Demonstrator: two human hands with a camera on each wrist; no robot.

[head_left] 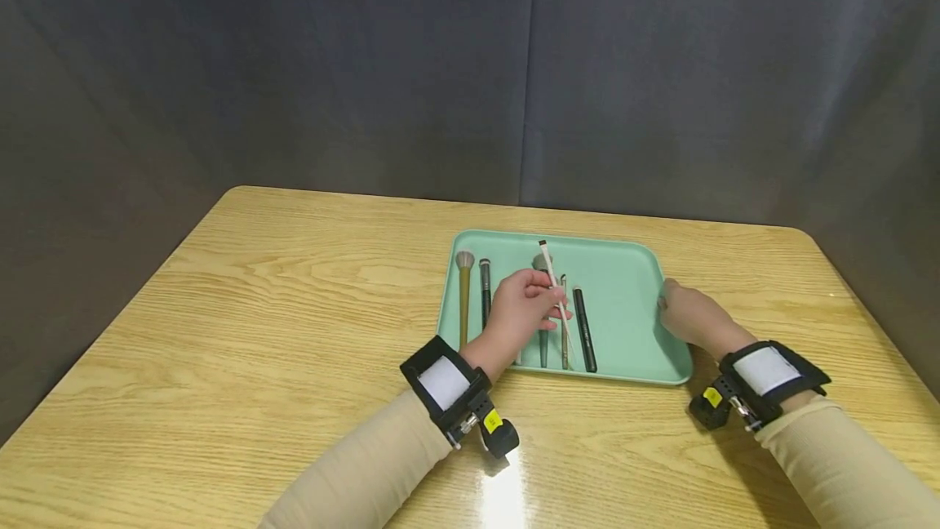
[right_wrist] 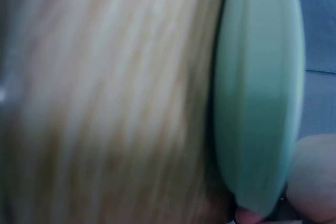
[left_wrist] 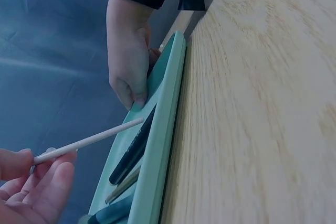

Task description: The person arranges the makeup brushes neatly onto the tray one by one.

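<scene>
A mint green tray [head_left: 624, 268] lies on the wooden table and holds several makeup brushes. My left hand [head_left: 523, 307] hovers over the tray's middle and pinches a thin white-handled brush [head_left: 555, 288] between thumb and fingers; its handle [left_wrist: 89, 141] sticks out past my fingers [left_wrist: 44, 190]. My right hand [head_left: 686, 313] grips the tray's right rim [left_wrist: 173, 77], fingers curled over the edge [right_wrist: 257, 129]. Under the left hand lie a grey-green brush [head_left: 543, 341] and a black brush [head_left: 584, 329]. Left of the hand lie a tan powder brush [head_left: 464, 292] and a dark brush [head_left: 485, 292].
The wooden table [head_left: 257, 325] stretches wide to the left and in front of the tray. A dark curtain [head_left: 367, 64] closes off the back. Both wrists carry black camera straps [head_left: 448, 386].
</scene>
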